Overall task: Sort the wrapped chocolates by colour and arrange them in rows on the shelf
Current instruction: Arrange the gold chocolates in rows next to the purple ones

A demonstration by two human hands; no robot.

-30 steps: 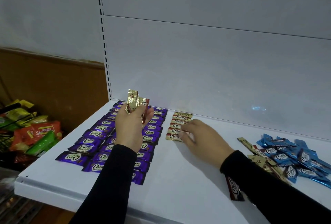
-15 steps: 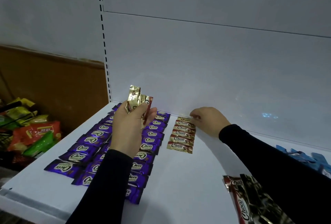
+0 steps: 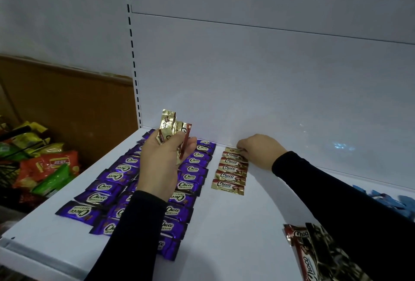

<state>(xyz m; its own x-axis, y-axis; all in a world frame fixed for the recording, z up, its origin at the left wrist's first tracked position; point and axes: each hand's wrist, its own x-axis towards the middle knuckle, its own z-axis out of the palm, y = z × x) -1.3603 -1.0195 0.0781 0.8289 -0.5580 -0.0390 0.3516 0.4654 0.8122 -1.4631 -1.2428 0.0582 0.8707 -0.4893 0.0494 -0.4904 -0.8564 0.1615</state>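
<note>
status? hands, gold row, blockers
Left hand shut on gold chocolates, held above purple rows. Right hand at back of gold row, grip unclear. Nothing in the way.

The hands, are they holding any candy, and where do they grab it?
The left hand grips a few gold chocolates by their lower ends. The right hand rests its fingertips on the back of the gold row; whether it pinches one cannot be told.
</note>
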